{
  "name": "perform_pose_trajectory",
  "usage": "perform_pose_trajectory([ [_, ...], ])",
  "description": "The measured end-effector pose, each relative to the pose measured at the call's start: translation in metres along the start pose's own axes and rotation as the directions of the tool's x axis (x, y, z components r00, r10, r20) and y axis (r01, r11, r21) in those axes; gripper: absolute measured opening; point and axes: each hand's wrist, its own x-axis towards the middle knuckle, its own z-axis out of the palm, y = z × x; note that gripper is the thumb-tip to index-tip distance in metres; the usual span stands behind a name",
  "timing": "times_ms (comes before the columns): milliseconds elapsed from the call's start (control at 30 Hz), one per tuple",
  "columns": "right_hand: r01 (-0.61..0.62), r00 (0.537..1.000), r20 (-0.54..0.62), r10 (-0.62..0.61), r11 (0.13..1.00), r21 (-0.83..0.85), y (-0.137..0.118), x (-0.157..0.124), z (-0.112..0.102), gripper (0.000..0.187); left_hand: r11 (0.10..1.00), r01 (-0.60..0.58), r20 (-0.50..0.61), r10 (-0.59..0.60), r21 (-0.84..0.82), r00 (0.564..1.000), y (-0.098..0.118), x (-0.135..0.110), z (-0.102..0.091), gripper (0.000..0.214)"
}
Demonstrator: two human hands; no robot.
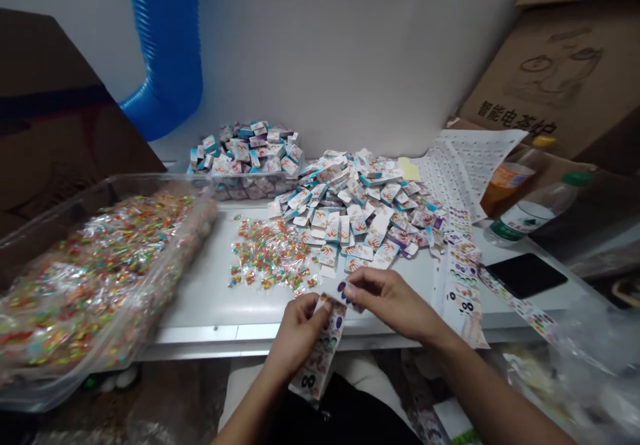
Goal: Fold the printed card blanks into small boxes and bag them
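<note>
We sit at a white table (pixel 210 318). Our left hand (pixel 297 335) is closed around a long strip of stickers (pixel 315 365), and the strip hangs down toward our lap. Our right hand (pixel 390 302) is half closed. Its fingers (pixel 357 288) pinch the top of the strip or a small bit of it, but we cannot tell which. The two hands are close together, just over the near edge of the table.

Past our hands lies a big heap of small white and blue packets (pixel 345 212). Behind it and to the left, more packets fill a clear tub (pixel 255 188) and pile up over its top. Left of the big heap sits a small pile of bright little things in clear wrap (pixel 270 255). A far bigger lot of them lies in a clear plastic bin (pixel 150 185) on our left, so most of them are in the bin. More sticker strips (pixel 463 285) lie to the right of the heap, and a black phone (pixel 525 275) lies beside them.
</note>
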Motion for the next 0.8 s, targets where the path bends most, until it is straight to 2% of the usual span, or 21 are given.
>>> perform_pose_trajectory([
  [33,-0.013,1.000,0.013,0.013,1.000,-0.024,0.004,-0.001,0.006,0.020,0.999,0.002,0.019,-0.001,-0.032,1.000,-0.002,-0.001,-0.001,0.022],
  [167,0.049,0.989,-0.126,-0.074,0.980,-0.192,0.018,-0.001,0.024,0.021,0.993,-0.110,0.068,0.113,-0.043,0.991,-0.004,-0.008,-0.004,0.018],
  [233,0.055,0.996,-0.063,-0.064,0.989,-0.139,0.017,0.003,0.025,0.021,0.989,-0.144,0.055,0.145,-0.011,0.988,-0.004,-0.009,-0.006,0.019],
  [300,0.041,0.999,-0.018,-0.042,0.995,-0.087,0.013,0.006,0.022,0.016,0.995,-0.101,0.050,0.102,-0.024,0.994,-0.008,-0.009,-0.008,0.021],
  [367,0.001,1.000,-0.020,-0.002,0.999,-0.038,0.011,0.007,0.020,0.017,0.999,-0.020,0.028,0.021,-0.047,0.999,-0.013,-0.008,-0.009,0.026],
  [467,-0.097,0.994,0.052,0.094,0.994,0.055,0.016,0.005,0.025,0.021,0.994,0.080,0.017,-0.079,-0.079,0.997,-0.019,-0.007,-0.011,0.030],
  [500,-0.106,0.994,0.041,0.104,0.993,0.049,0.019,0.004,0.029,0.020,0.989,0.092,0.035,-0.089,-0.112,0.995,-0.020,-0.007,-0.012,0.029],
  [600,-0.078,0.994,-0.073,0.075,0.996,-0.032,0.028,0.004,0.038,0.020,0.972,0.089,0.129,-0.062,-0.216,0.990,-0.015,-0.008,-0.015,0.029],
  [700,-0.046,0.998,-0.035,0.044,0.997,-0.066,0.029,0.009,0.038,0.015,0.981,0.025,0.152,0.005,-0.191,0.988,-0.008,-0.009,-0.020,0.025],
  [800,-0.003,1.000,-0.022,0.000,0.993,-0.118,0.021,0.013,0.034,0.011,0.994,-0.014,0.127,0.028,-0.107,0.991,-0.006,-0.009,-0.025,0.019],
])
